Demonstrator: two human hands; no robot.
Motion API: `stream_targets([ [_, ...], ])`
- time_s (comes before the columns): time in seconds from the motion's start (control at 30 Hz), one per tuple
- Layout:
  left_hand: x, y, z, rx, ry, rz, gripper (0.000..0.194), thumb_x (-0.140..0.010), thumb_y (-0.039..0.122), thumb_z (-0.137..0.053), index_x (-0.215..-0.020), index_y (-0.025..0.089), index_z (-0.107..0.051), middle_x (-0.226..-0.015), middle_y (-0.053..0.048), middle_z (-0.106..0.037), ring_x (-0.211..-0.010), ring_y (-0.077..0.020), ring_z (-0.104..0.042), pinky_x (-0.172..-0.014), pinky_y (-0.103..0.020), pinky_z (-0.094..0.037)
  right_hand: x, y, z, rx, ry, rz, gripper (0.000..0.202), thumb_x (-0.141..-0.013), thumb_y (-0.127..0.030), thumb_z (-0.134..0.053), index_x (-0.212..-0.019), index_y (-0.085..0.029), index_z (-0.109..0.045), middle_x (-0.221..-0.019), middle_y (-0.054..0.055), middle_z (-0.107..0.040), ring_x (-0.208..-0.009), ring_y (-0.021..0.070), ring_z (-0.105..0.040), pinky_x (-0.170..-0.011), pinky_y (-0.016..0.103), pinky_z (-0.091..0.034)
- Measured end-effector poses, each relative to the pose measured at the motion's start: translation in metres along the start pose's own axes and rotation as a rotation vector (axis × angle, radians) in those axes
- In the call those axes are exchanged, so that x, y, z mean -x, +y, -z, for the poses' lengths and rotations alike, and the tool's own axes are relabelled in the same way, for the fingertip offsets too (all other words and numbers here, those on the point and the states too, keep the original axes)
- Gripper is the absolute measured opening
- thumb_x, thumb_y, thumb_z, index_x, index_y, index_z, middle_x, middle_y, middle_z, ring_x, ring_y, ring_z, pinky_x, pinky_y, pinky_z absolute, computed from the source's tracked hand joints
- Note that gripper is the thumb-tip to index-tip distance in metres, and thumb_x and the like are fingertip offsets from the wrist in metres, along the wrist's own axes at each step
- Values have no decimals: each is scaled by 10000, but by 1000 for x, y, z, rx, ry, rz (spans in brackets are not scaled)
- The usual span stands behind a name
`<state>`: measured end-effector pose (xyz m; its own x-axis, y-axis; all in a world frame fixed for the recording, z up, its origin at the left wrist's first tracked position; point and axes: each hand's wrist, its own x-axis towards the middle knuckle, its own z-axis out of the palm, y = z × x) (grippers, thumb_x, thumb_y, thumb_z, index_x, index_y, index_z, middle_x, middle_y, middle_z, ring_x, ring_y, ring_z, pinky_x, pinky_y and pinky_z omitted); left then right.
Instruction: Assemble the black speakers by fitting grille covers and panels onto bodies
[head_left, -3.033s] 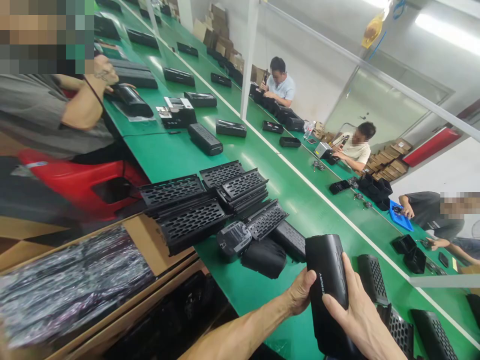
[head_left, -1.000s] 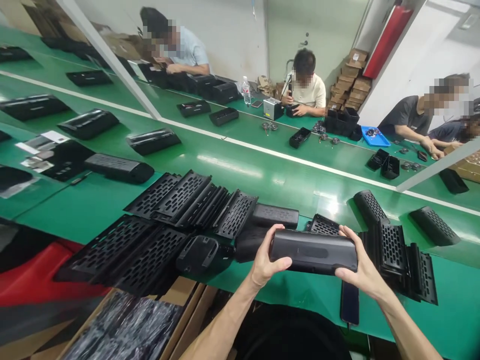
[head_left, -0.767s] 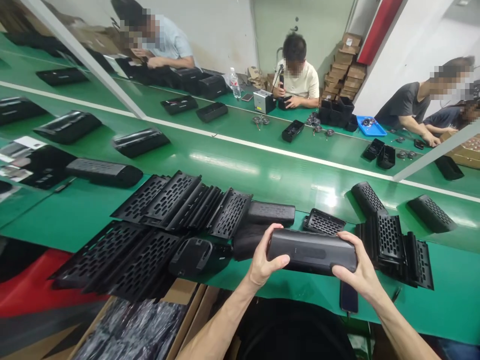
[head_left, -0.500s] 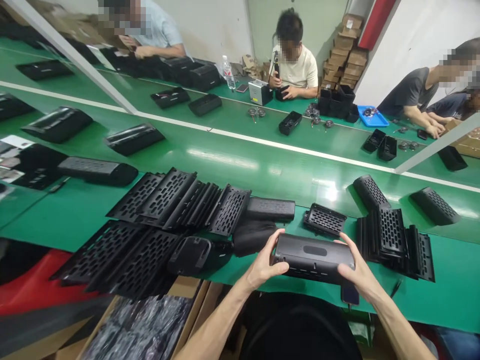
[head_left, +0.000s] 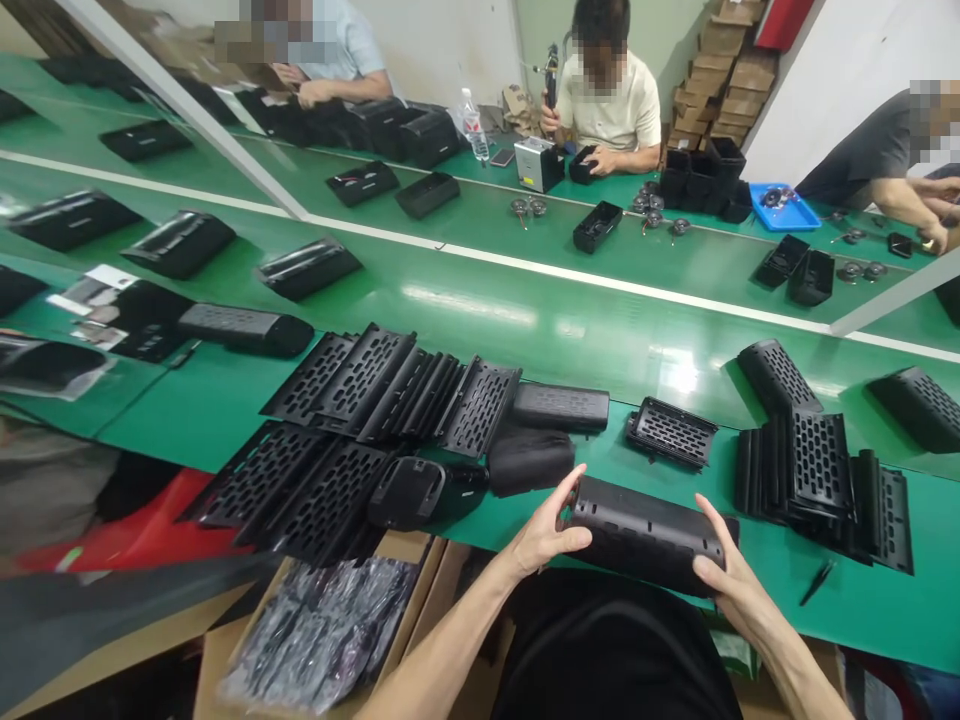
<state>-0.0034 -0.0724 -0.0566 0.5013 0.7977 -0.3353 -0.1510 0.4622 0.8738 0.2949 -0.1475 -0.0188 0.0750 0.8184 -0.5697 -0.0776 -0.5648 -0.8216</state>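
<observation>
Between my two hands is a long black speaker housing [head_left: 645, 535], lying crosswise at the near edge of the green bench. My left hand [head_left: 551, 530] grips its left end, thumb along the near face. At the opposite end my right hand [head_left: 727, 570] holds on, thumb in front and fingers behind. A row of small slots shows along the housing's upper side. Just beyond lie a dark, smooth rounded piece [head_left: 531, 460] and a perforated black grille [head_left: 673, 432]. Close to my left wrist sits a black part with a raised frame [head_left: 409, 490].
Stacked grilles lie to the left [head_left: 315, 490] and right [head_left: 817, 470]. A carton of plastic-wrapped parts [head_left: 330, 620] stands below the bench at left. A dark pen-like tool [head_left: 817, 582] rests at right. Across the green conveyor [head_left: 525, 310], several people work.
The housing has turned in my hands, so its plain oval patch has gone from view and a slotted side faces up. The view has shifted a little to the left.
</observation>
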Motion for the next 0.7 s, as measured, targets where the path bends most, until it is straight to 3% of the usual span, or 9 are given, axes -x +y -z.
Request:
stream_targets([
  [0.07,1,0,-2,28,25,-16,1107,-715,607,-838,-1620,214,-337,-1653,-147,-408,-1506,-430,-375,-1230,-539,-322,1,2,1,-9,32,15,936,-698,-615,-864,-1518,-382,-477,-1490,88,-555,-1323,356,-577,-1116,493,-445],
  [0.17,-2,-6,-7,-18,141,-21,1056,-724,647,-799,-1564,124,-427,-1562,-177,-522,-1460,-447,-435,-1240,-554,-298,-2,4,-1,-21,158,41,747,-687,-585,-877,-1347,-342,-627,-1405,82,-599,-1233,350,-618,-1050,456,-498],
  [0.23,-3,-11,-8,-56,188,26,1031,-752,673,-758,-1541,84,-453,-1563,-203,-517,-1474,-450,-415,-1255,-555,-268,-5,5,-5,-63,176,-6,681,-677,-580,-885,-1270,-325,-667,-1367,81,-624,-1188,342,-642,-992,432,-534],
  [0.4,3,-19,0,49,50,90,1016,-775,558,-787,-1622,208,-347,-1649,-123,-436,-1546,-401,-324,-1278,-538,-226,-5,8,-10,-152,187,-146,666,-708,-574,-872,-1286,-315,-665,-1347,77,-670,-1108,309,-705,-926,411,-568],
  [0.53,5,-19,-3,67,75,27,1039,-738,520,-814,-1611,177,-367,-1612,-135,-480,-1493,-425,-398,-1264,-551,-251,-3,8,-9,-170,201,-90,639,-713,-578,-872,-1267,-334,-668,-1309,62,-690,-1055,298,-723,-897,403,-580],
  [0.7,3,-16,-8,36,43,16,1048,-781,553,-783,-1638,194,-299,-1681,-138,-370,-1547,-407,-316,-1280,-535,-225,-3,4,-7,-153,218,-124,651,-718,-597,-863,-1281,-335,-666,-1281,59,-705,-1062,310,-723,-924,422,-573],
])
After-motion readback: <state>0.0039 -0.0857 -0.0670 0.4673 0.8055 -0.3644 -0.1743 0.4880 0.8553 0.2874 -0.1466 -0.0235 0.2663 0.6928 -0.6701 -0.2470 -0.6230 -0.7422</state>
